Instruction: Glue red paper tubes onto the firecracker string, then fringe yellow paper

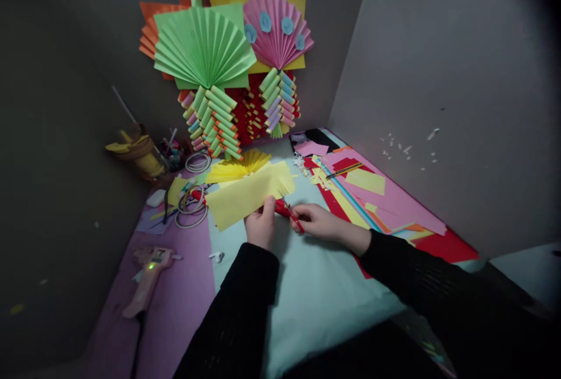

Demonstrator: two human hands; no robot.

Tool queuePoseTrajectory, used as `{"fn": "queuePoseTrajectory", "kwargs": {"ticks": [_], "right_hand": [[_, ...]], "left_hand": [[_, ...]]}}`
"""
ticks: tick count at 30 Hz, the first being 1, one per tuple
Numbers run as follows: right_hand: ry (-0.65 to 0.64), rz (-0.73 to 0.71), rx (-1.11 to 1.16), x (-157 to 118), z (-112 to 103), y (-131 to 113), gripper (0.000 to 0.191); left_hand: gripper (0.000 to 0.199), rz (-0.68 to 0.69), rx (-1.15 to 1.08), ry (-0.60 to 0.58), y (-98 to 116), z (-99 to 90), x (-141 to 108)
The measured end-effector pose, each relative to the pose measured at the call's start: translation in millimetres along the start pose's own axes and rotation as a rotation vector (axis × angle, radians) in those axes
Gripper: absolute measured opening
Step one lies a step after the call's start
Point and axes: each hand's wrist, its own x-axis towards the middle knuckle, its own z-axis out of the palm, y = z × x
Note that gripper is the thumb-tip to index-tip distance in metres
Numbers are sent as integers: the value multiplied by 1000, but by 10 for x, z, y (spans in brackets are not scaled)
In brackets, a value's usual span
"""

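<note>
My left hand [262,226] grips a pale yellow sheet of paper [234,199] by its lower edge, thumb on top. In my right hand [313,220] is a pair of scissors [294,220] with red handles. Their blades point up and left, at the right end of the sheet, where narrow slits show along the edge. Whether the blades are parted is too small to tell. Just behind the sheet lies a bright yellow pleated paper fan [245,164], partly covered by it.
A pink glue gun [149,276] with a green light lies at the left, near a white earbud [216,257] and metal rings [191,208]. Coloured paper [407,206] and a pencil [344,171] lie at the right. A green paper fan decoration [204,45] hangs at the back.
</note>
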Motion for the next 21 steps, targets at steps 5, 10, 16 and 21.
{"fn": "queuePoseTrajectory", "kwargs": {"ticks": [5, 10, 16, 21], "right_hand": [[-1, 3, 31, -5, -2, -15, 25], [6, 13, 43, 0, 6, -7, 26], [17, 5, 78, 4, 12, -14, 29], [25, 3, 85, 5, 11, -6, 31]], "left_hand": [[15, -19, -2, 1, -24, 5, 8], [15, -39, 0, -10, -21, 14, 1], [15, 26, 35, -8, -3, 13, -9], [16, 28, 46, -18, -9, 10, -16]]}}
